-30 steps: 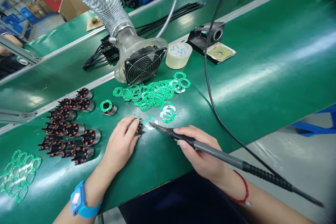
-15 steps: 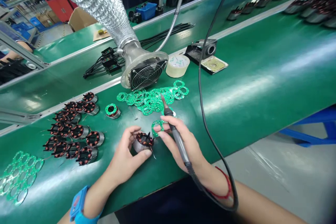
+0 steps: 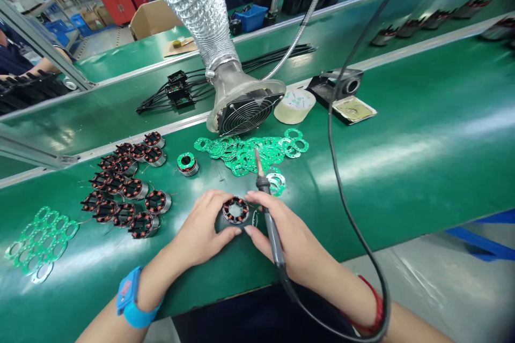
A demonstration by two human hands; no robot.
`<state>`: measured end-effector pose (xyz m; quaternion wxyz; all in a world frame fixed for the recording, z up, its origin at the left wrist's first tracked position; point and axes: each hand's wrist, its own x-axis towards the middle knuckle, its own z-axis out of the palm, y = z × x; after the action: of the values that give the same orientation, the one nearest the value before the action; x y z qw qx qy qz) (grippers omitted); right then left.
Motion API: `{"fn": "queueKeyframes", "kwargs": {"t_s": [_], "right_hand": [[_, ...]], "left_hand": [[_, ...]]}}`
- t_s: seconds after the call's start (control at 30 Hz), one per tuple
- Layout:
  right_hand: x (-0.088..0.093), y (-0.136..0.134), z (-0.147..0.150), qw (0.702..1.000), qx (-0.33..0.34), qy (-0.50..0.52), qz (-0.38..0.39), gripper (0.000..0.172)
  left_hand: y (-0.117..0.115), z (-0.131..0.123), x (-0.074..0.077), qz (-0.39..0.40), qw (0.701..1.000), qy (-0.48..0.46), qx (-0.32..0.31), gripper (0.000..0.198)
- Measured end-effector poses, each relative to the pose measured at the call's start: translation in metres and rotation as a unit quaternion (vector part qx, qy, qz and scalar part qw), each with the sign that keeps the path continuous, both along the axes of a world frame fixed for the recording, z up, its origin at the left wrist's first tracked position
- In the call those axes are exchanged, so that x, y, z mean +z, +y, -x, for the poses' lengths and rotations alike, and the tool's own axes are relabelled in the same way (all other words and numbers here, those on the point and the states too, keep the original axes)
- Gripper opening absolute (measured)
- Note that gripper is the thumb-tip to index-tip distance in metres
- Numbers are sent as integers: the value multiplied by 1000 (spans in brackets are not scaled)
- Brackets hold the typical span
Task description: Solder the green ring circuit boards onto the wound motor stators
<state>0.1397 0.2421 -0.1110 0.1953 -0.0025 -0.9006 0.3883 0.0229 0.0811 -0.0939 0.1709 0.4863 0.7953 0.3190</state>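
My left hand (image 3: 207, 225) curls around a motor stator (image 3: 236, 210) with copper windings and black insulation, resting on the green bench, its wound end facing up toward me. My right hand (image 3: 287, 228) grips a soldering iron (image 3: 273, 236), whose tip points away over a pile of green ring-shaped circuit boards (image 3: 245, 155). Between the thumb and fingers of that same hand a thin ring board (image 3: 255, 218) is seen nearly edge-on, close to the stator's right side. A stator topped with a green ring board (image 3: 188, 163) stands beyond my left hand.
Several bare stators (image 3: 124, 187) stand at left, near a sheet of ring boards (image 3: 44, 238). A fume extractor hood (image 3: 249, 110) hangs over the pile. Tape (image 3: 295, 106) and a soldering iron stand (image 3: 341, 91) lie behind. The iron's black cable (image 3: 341, 182) loops at right.
The stator has been turned so its wound end faces up. The ring board in my right hand has tilted edge-on and come down beside it. The view has shifted left.
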Motion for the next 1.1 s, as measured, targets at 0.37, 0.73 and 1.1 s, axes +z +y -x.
{"fn": "queueKeyframes", "kwargs": {"t_s": [0.37,0.73,1.1], "right_hand": [[17,12,10,994,-50,-62,-71,45],[25,-10,38,967,32,1,-253,28],[0,-5,24,991,-14,35,-131,44]], "left_hand": [[-3,5,6,54,998,-28,20,30],[9,5,-9,22,995,21,96,17],[11,-7,-5,-66,994,8,89,37]]}}
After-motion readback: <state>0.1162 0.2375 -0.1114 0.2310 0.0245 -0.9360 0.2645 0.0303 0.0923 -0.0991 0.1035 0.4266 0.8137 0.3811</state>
